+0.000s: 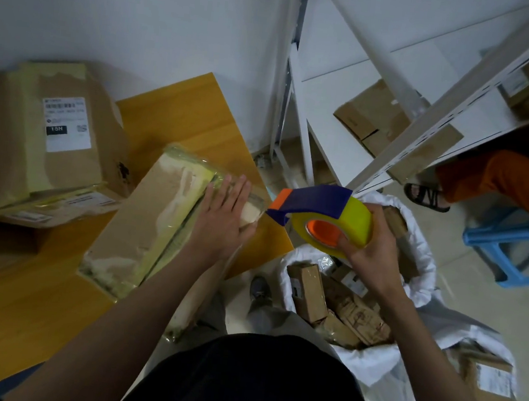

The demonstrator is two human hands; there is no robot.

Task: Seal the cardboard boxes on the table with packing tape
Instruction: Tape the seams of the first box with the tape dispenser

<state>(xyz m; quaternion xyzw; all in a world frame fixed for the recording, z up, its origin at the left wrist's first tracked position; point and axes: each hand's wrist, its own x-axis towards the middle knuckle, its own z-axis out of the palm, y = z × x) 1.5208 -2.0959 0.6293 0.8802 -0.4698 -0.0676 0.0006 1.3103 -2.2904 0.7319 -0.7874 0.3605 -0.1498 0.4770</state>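
table (pixel 200 112): orange-brown wooden top, taken as the landmark; far corner against the white wall.
box in work (pixel 143 220): long flat cardboard box on the table's right part, lying diagonally, wrapped in glossy yellowish tape; right end close to the table's right edge.
left hand (pixel 222 212): flat on the right end of that box, fingers straight and slightly spread, palm pressing down.
right hand (pixel 371 244): off the table's right edge, above the sack; fingers curled round the tape roll, fingertips hooked into the orange core.
tape dispenser (pixel 320 214): blue frame with orange tip, yellow roll; held in air just right of the table's edge, tip aimed toward the box end; whether a strip links it to the box, cannot tell.
labelled box (pixel 51 132): large, on the table's left side, white shipping label on top, yellow tape bands.
flat parcel (pixel 57 204): under the labelled box, on the table, partly hidden.
boxes on table, counted: three visible.
white sack (pixel 415 245): on the floor right of the table, mouth open, several small taped cartons inside, too jumbled to count.
shelf unit (pixel 430 103): white metal, beyond the table's right corner; cardboard boxes on its boards.
blue stool (pixel 512 249): far right of the table, on the floor.
second person: orange trouser leg (pixel 519 184) and sandalled foot (pixel 425 196) past the shelf.
obstructions: left forearm covers the table's near right edge.
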